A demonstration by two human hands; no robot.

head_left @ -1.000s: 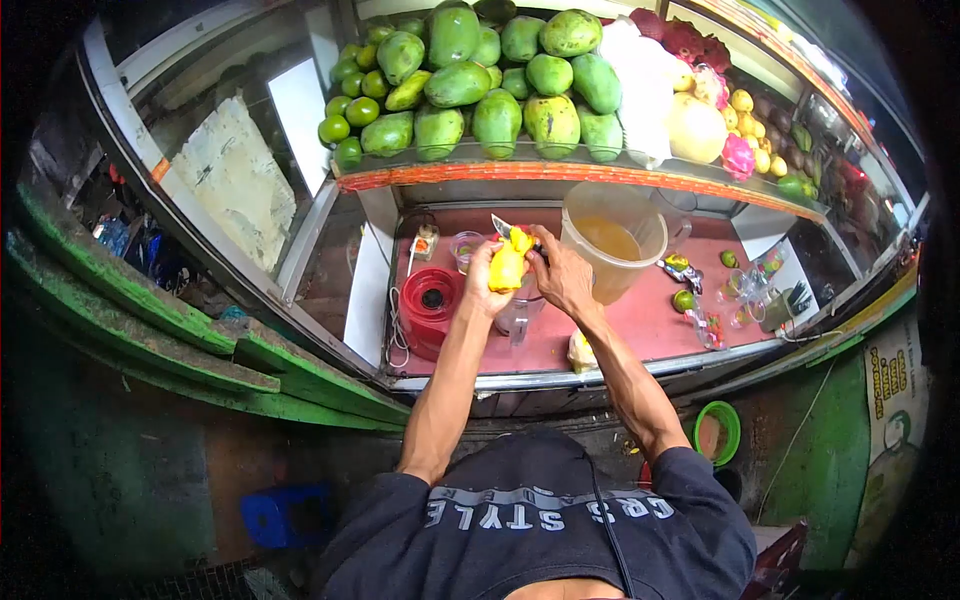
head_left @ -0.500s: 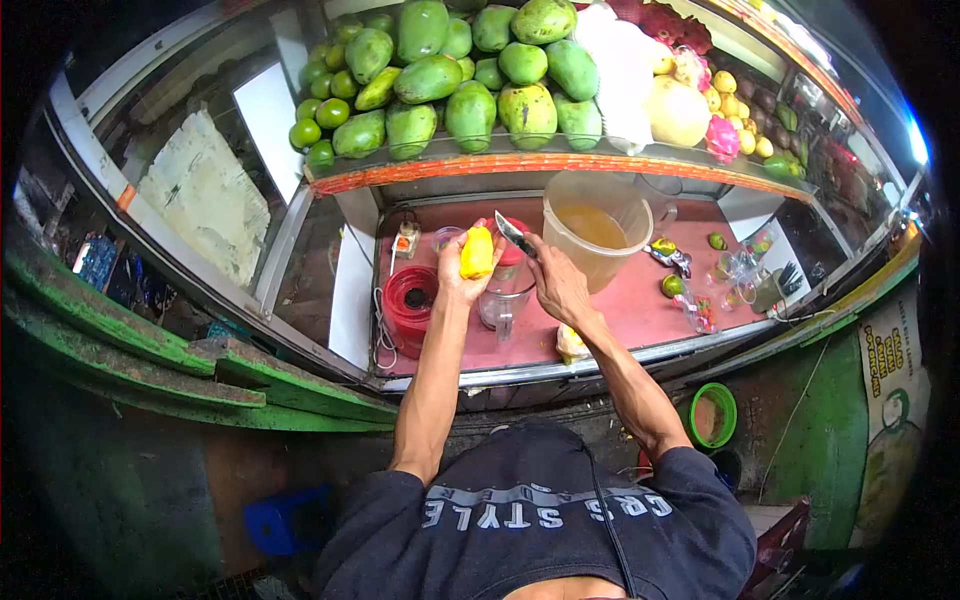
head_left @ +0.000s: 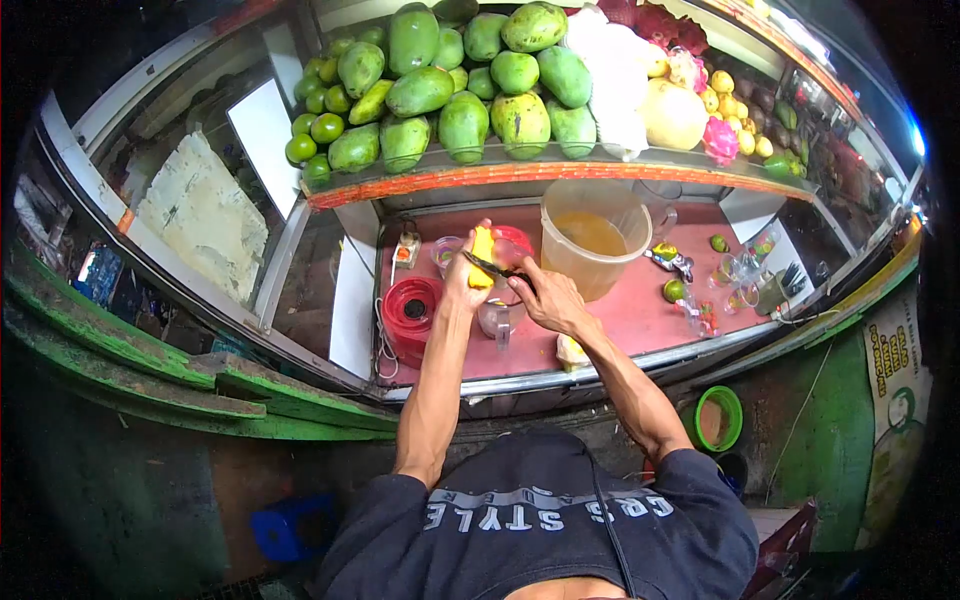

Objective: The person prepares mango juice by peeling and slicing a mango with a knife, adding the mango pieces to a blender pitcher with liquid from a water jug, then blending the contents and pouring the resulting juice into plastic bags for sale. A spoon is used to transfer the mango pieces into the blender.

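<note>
A peeled yellow mango (head_left: pixel 482 243) rests in my left hand (head_left: pixel 460 287), whose fingers curl around it. My right hand (head_left: pixel 553 300) grips a knife (head_left: pixel 490 266) with a dark handle, and its blade lies across the mango's flesh. Just below the fruit stands a clear jug (head_left: pixel 497 325) with a handle, partly covered by my hands. To the left of my left wrist is a red round appliance base (head_left: pixel 408 345) with a dark centre. A pale yellow fruit piece (head_left: pixel 572 352) lies near the counter's front edge, under my right forearm.
A bucket of amber liquid (head_left: pixel 595 250) stands right of my hands. Above, a shelf with an orange edge (head_left: pixel 400 178) carries green mangoes (head_left: pixel 466 125) and other fruit. Limes, plastic cups (head_left: pixel 738 270) and small packets sit at the right of the pink counter (head_left: pixel 625 325).
The knife has swung down and left, from beside the mango to across it. My right hand has lowered slightly, and the mango has turned a little in my left hand.
</note>
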